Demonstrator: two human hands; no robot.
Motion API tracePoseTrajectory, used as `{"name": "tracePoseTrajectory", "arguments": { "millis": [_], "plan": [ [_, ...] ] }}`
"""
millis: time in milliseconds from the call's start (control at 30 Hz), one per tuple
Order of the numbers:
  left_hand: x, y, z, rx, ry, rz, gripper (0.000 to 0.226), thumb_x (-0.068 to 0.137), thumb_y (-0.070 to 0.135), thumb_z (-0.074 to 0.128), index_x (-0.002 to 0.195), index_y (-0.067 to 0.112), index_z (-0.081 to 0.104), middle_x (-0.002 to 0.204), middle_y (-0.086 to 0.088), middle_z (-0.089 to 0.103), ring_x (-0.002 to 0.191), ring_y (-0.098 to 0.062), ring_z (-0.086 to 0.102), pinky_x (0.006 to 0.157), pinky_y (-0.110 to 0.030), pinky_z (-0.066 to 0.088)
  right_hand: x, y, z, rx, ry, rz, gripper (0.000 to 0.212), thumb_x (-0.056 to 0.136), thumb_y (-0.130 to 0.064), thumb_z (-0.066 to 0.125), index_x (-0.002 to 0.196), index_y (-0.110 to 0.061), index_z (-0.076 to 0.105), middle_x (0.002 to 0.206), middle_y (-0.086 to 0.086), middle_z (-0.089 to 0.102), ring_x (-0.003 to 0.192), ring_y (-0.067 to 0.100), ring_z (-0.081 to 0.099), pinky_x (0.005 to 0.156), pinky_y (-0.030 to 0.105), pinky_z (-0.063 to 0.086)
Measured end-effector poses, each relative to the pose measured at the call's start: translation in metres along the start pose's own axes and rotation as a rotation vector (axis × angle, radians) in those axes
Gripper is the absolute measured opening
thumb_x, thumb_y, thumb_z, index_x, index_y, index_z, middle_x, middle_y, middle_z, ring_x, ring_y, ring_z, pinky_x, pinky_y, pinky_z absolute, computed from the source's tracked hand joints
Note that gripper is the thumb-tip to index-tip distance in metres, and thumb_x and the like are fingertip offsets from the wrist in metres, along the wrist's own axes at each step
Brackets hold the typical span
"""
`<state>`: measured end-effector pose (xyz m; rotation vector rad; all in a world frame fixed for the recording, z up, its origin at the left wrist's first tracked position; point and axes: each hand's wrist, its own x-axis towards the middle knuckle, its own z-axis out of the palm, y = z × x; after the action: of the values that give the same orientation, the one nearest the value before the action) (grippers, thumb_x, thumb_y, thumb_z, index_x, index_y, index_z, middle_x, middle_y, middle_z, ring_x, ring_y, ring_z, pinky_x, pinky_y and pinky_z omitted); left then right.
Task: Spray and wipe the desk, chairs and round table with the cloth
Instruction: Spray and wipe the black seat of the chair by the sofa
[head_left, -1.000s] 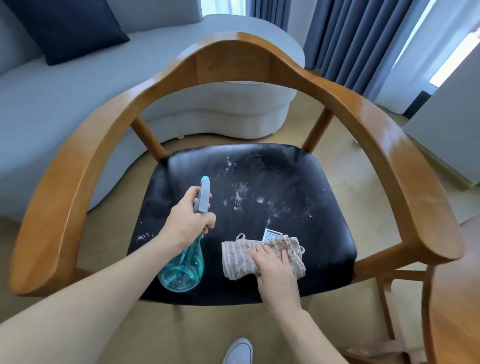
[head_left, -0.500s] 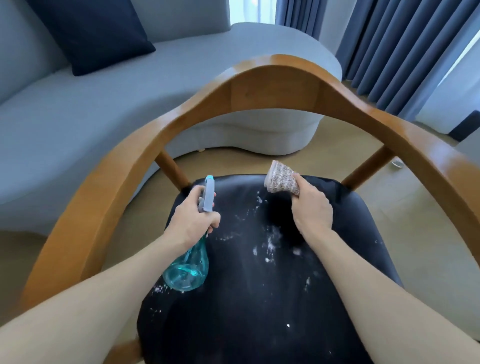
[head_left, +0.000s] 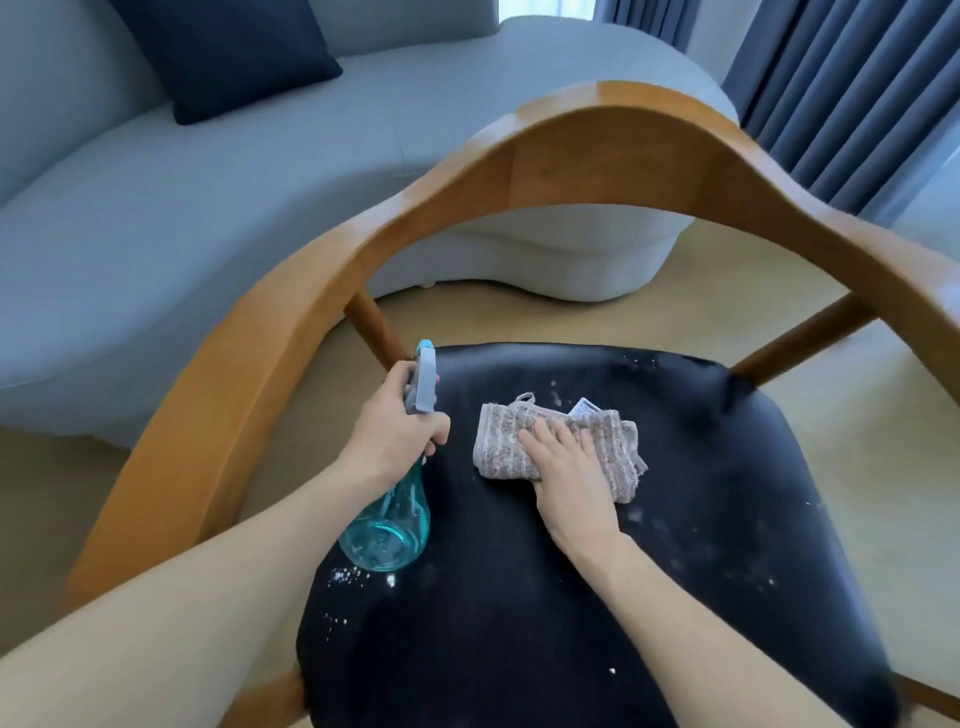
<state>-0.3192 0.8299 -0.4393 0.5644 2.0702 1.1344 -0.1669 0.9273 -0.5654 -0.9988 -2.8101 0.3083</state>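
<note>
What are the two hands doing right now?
Left hand: grips the spray bottle.
Right hand: open, pressing the cloth flat on the chair seat.

Seat (head_left: 519, 623) cut off at the bottom edge; front rim not seen. Chair frame (head_left: 597, 150) cut off at right edge, its left arm end lost behind the left forearm. Spray bottle (head_left: 387, 525) neck and trigger hidden by the left hand (head_left: 395, 434); nozzle direction can't be told. Part of the cloth (head_left: 561, 441) covered by the right hand (head_left: 569, 470); print on its label (head_left: 584, 406) too small to be read. White specks on the seat blurred, substance not identifiable. Sofa (head_left: 208, 208) and cushion (head_left: 223, 52) cropped by the top and left edges. Curtains (head_left: 831, 78) cropped at top right.
</note>
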Motion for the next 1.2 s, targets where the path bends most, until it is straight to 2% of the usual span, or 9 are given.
{"name": "tracePoseTrajectory", "arguments": {
  "millis": [133,433,733,800,833,900,1033,1100,1200],
  "plan": [
    [-0.032,-0.006,0.0,-0.01,0.013,0.004,0.038,0.073,-0.01,0.057,0.102,0.014,0.052,0.089,-0.003,0.052,0.051,-0.019,0.044,0.054,-0.032,0.044,-0.043,-0.009,-0.005,0.015,-0.04,-0.041,0.071,0.035,-0.002,0.09,0.103,-0.016,0.073,0.109,0.003,0.07,0.103,0.025,0.067,0.087,0.049,0.051],
    [-0.108,-0.016,0.015,-0.019,0.02,0.065,0.039,0.073,-0.009,0.058,0.091,0.026,0.051,0.091,-0.001,0.053,0.05,-0.022,0.044,0.058,-0.034,0.043,-0.159,-0.014,-0.02,0.034,-0.01,-0.072,0.077,0.029,-0.001,0.089,0.103,-0.019,0.075,0.109,0.001,0.071,0.102,0.021,0.068,0.082,0.048,0.054],
    [-0.167,-0.029,0.039,0.017,-0.009,0.085,0.036,0.074,-0.008,0.058,0.099,0.018,0.052,0.092,-0.003,0.054,0.054,-0.021,0.048,0.058,-0.033,0.046,-0.226,-0.007,-0.035,0.026,-0.072,-0.054,0.074,0.023,-0.007,0.092,0.093,-0.026,0.077,0.099,-0.006,0.073,0.092,0.014,0.07,0.076,0.04,0.057],
    [-0.166,-0.029,0.04,0.026,-0.012,0.077,0.036,0.074,-0.008,0.058,0.102,0.014,0.051,0.09,-0.003,0.054,0.053,-0.021,0.047,0.057,-0.032,0.046,-0.219,-0.007,-0.049,0.034,-0.072,-0.01,0.061,0.034,-0.009,0.091,0.089,-0.029,0.075,0.093,-0.011,0.072,0.088,0.013,0.069,0.075,0.032,0.056],
    [-0.163,-0.028,0.039,0.027,-0.016,0.072,0.037,0.074,-0.008,0.058,0.102,0.014,0.051,0.09,-0.003,0.054,0.053,-0.021,0.047,0.056,-0.032,0.046,-0.211,-0.008,-0.057,0.063,-0.096,0.033,0.047,0.051,-0.009,0.084,0.092,-0.029,0.072,0.094,-0.011,0.071,0.09,0.014,0.066,0.076,0.03,0.053],
    [-0.152,-0.024,0.037,0.02,-0.016,0.065,0.037,0.073,-0.008,0.058,0.102,0.015,0.051,0.09,-0.003,0.053,0.052,-0.021,0.046,0.058,-0.034,0.046,-0.188,-0.008,-0.071,0.209,-0.132,0.217,0.031,0.079,-0.01,0.054,0.102,-0.029,0.063,0.099,-0.009,0.065,0.095,0.02,0.059,0.075,0.033,0.045],
    [-0.116,-0.011,0.024,0.031,0.004,0.058,0.038,0.072,-0.007,0.058,0.101,0.015,0.051,0.085,-0.005,0.053,0.054,-0.021,0.046,0.061,-0.037,0.046,-0.12,-0.002,-0.092,0.512,-0.019,0.573,0.021,0.091,-0.014,0.041,0.1,-0.024,0.057,0.095,-0.002,0.062,0.088,0.028,0.056,0.07,0.035,0.042],
    [-0.093,-0.004,0.017,0.035,0.001,0.057,0.039,0.072,-0.007,0.058,0.102,0.017,0.051,0.084,-0.005,0.053,0.055,-0.021,0.046,0.06,-0.036,0.047,-0.079,0.002,-0.102,0.541,0.035,0.599,0.018,0.092,-0.011,0.039,0.094,-0.021,0.054,0.094,0.003,0.063,0.082,0.026,0.052,0.068,0.034,0.039],
    [-0.057,0.005,0.009,0.042,0.011,0.059,0.039,0.073,-0.006,0.059,0.104,0.017,0.051,0.085,-0.006,0.054,0.056,-0.021,0.047,0.06,-0.036,0.047,-0.019,0.01,-0.111,0.498,0.091,0.587,0.03,0.093,-0.011,0.035,0.109,-0.024,0.057,0.099,0.001,0.062,0.085,0.027,0.052,0.072,0.034,0.04]
  ]
}}
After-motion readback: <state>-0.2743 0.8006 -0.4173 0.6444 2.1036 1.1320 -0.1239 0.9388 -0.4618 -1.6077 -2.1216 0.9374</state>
